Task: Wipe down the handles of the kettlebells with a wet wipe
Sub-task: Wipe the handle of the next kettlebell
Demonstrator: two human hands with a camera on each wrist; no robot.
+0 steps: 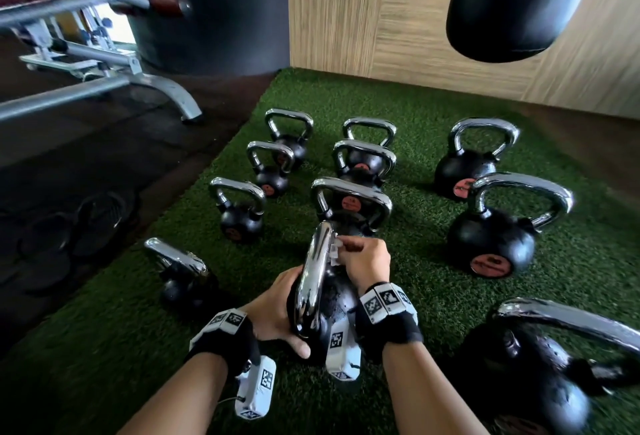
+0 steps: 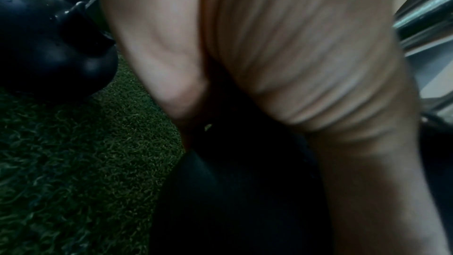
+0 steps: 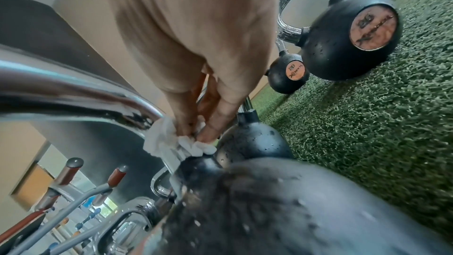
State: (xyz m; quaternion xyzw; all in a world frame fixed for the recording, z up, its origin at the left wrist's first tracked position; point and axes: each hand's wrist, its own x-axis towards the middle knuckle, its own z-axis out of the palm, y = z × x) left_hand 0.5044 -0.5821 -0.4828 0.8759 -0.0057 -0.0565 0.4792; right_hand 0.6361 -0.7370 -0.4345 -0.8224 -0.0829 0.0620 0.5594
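A black kettlebell (image 1: 332, 310) with a chrome handle (image 1: 313, 275) stands on the green turf right in front of me, its handle edge-on in the head view. My left hand (image 1: 278, 310) grips the left side of its body, the thumb low at the front; the left wrist view shows only palm (image 2: 282, 55) against the dark body (image 2: 232, 201). My right hand (image 1: 362, 256) pinches a crumpled white wet wipe (image 1: 333, 250) against the far upper part of the handle. In the right wrist view the wet wipe (image 3: 171, 143) sits where the handle (image 3: 73, 88) curves down toward the body (image 3: 282, 210).
Several more chrome-handled kettlebells stand on the turf (image 1: 415, 116), one close at right (image 1: 533, 375), one at left (image 1: 183, 278). A grey bench frame (image 1: 104, 64) and weight plates (image 1: 86, 223) occupy the dark floor at left. A black punching bag (image 1: 519, 1) hangs before the wood wall (image 1: 398, 19).
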